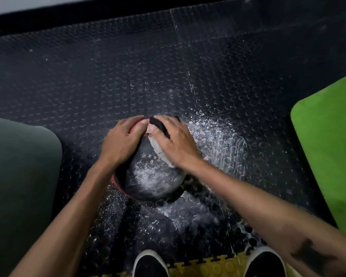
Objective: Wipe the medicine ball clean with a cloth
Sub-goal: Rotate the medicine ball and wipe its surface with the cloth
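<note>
A black and red medicine ball [150, 176] sits on the studded black floor, its near face dusted with white powder. My left hand [121, 141] lies over the ball's upper left side, fingers spread and curved along its surface. My right hand [175, 140] presses a black and grey cloth [160, 148] against the ball's upper right side. The cloth shows whitish under my palm and dark between my fingers. The far side of the ball is hidden by both hands.
White powder is scattered on the rubber floor [218, 136] to the right of and in front of the ball. A green mat [328, 144] lies at the right, a dark grey mat [22, 172] at the left. My two black shoes [150, 264] stand near yellow tiles [206, 266].
</note>
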